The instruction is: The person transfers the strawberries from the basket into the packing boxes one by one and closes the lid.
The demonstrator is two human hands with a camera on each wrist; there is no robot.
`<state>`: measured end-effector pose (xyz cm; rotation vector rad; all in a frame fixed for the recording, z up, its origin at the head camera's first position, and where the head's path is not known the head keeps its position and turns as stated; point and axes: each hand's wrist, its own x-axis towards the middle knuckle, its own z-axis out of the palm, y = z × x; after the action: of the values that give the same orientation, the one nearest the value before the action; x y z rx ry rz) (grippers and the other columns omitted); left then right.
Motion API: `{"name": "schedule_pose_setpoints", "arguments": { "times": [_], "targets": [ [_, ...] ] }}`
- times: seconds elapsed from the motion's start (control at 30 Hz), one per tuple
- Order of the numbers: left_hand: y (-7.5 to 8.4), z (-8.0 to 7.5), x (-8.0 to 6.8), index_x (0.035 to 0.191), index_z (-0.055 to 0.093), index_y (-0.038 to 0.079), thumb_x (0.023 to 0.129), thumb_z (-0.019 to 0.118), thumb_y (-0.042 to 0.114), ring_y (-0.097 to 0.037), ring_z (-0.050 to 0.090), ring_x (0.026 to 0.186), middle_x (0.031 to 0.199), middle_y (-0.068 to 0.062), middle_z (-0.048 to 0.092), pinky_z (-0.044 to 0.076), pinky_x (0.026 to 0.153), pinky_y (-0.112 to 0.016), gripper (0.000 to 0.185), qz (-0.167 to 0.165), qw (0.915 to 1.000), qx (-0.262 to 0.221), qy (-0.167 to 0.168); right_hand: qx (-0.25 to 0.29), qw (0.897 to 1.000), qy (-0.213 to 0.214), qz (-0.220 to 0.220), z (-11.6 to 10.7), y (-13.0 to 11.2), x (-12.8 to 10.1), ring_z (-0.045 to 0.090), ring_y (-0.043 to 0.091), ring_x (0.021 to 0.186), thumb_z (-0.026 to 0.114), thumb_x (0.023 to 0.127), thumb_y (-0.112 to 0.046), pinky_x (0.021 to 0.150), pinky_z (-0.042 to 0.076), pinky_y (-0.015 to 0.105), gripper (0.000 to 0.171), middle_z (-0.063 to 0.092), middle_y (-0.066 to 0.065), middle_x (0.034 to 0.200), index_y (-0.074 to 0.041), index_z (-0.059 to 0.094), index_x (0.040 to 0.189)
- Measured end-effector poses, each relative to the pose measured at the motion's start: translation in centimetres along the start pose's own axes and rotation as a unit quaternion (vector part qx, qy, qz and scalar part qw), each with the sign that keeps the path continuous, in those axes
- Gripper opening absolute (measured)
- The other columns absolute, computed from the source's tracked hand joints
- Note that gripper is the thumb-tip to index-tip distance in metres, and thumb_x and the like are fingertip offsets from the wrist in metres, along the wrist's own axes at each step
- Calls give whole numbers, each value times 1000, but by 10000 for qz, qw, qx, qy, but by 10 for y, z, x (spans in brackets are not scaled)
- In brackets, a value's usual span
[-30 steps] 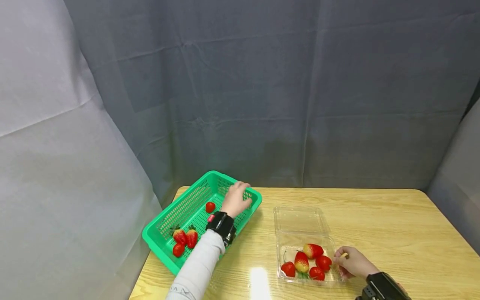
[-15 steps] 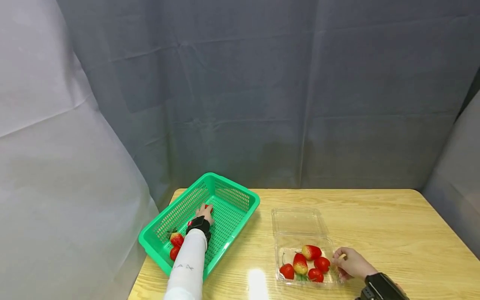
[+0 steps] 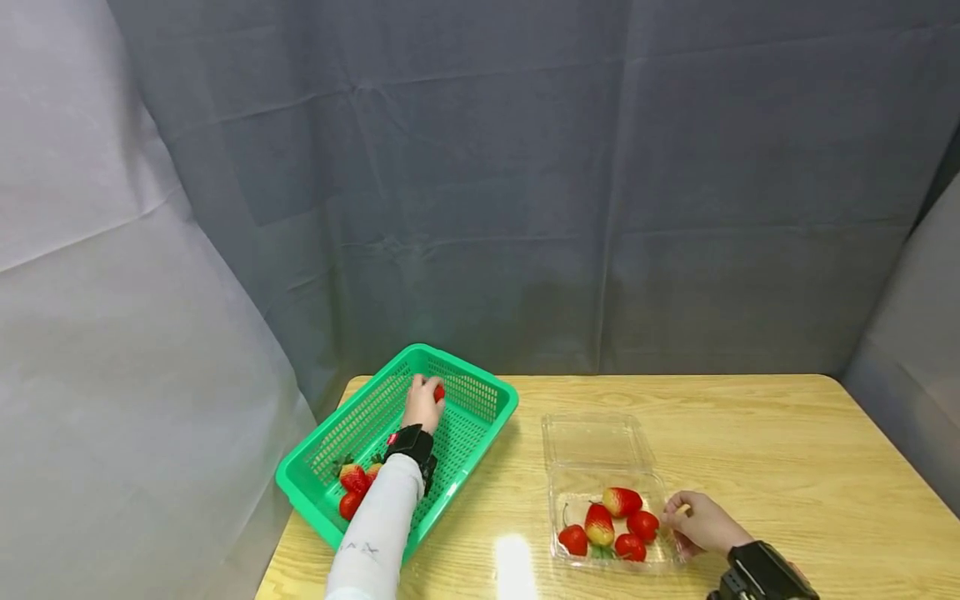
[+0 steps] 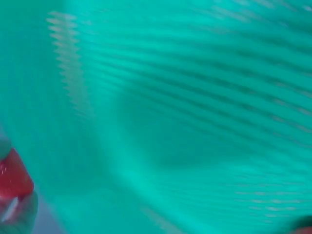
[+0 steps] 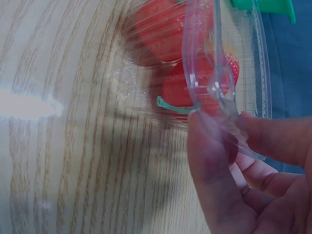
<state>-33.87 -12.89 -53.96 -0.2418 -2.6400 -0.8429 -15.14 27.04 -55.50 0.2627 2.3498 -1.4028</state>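
Observation:
My left hand (image 3: pixel 423 406) is over the far half of a green mesh basket (image 3: pixel 480 383) and pinches a small red strawberry (image 3: pixel 438 392). In the blurred left wrist view that strawberry (image 4: pixel 12 178) shows at the lower left against the basket mesh (image 4: pixel 195 122). Three more strawberries (image 3: pixel 352 481) lie at the basket's near end. My right hand (image 3: pixel 693 522) pinches the right rim of a clear plastic clamshell box (image 3: pixel 596 442), which holds several strawberries (image 3: pixel 626 502). In the right wrist view my thumb and fingers (image 5: pixel 214 161) clamp the box rim (image 5: pixel 214 63), with red fruit (image 5: pixel 161 24) behind it.
Basket and box stand on a light wooden table (image 3: pixel 750 450). The box lid lies open toward the back. Grey cloth hangs behind the table and at both sides. A bright light reflection (image 3: pixel 513 562) sits on the table near the front edge.
My left hand went from the basket's far rim down to the lone strawberry, took it, and has lifted it toward the far end. My right hand has stayed on the box.

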Motion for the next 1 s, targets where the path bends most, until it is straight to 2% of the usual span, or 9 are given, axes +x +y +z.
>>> {"name": "schedule_pose_setpoints", "arguments": {
  "times": [0.1,0.2,0.27,0.33,0.43,0.5,0.6,0.8,1.0],
  "targets": [
    [52,-7,12,103,64,7,75,69,-1,-33,54,94,106,-15,50,48,78,-40,30,938,9950,-281,186,-4,10000,37,9,0,1,1,51,14,47,51,89,-1,46,50,28,8,48,7,60,5,47,90],
    [106,-11,6,104,64,10,76,70,4,-24,56,93,106,-10,51,48,79,-30,30,1925,9797,-244,-496,-23,9999,104,67,0,1,2,51,14,47,52,89,-2,46,50,28,8,48,7,60,5,47,90],
    [136,-9,-8,105,65,11,76,70,6,-18,56,90,104,-7,52,47,77,-22,30,2521,9604,-119,-1180,-37,9999,113,86,1,0,3,51,14,46,53,89,-2,47,50,28,8,47,7,60,4,48,90],
    [159,-1,-27,105,65,12,77,70,8,-12,54,86,100,-4,52,44,75,-15,29,3067,9349,80,-1787,-36,9998,131,117,1,-1,4,51,14,47,53,89,-2,47,50,28,8,47,7,60,4,48,90],
    [179,20,-56,103,66,16,76,71,11,-5,50,79,93,0,51,39,67,-8,29,3557,8997,483,-2484,-45,9998,153,109,1,-2,5,51,15,46,53,89,-2,46,50,28,8,47,7,60,4,48,90],
    [183,37,-74,101,66,18,74,74,13,-3,49,75,89,3,51,37,63,-8,29,3659,8829,864,-2812,-34,9998,153,86,1,-3,5,51,15,46,53,89,-2,46,50,29,7,47,7,59,4,48,89],
    [180,63,-96,96,68,22,70,77,18,-2,50,70,84,7,50,38,57,-10,28,3534,8709,1535,-3050,-45,9999,132,57,2,-2,7,51,15,47,53,89,-2,46,50,28,8,48,6,59,4,48,89],
    [166,96,-116,87,69,26,73,74,18,-3,51,71,79,9,54,40,56,-13,18,3159,8707,2383,-2922,-74,9999,103,89,2,2,9,51,14,47,54,89,-4,47,50,28,10,48,6,61,4,48,91],
    [170,93,-116,93,69,28,80,67,17,-4,53,71,81,8,54,41,55,-15,17,2943,8688,2466,-3125,-60,9997,175,132,2,2,9,50,14,46,54,89,-3,46,50,28,10,47,7,60,4,48,90]
  ]
}}
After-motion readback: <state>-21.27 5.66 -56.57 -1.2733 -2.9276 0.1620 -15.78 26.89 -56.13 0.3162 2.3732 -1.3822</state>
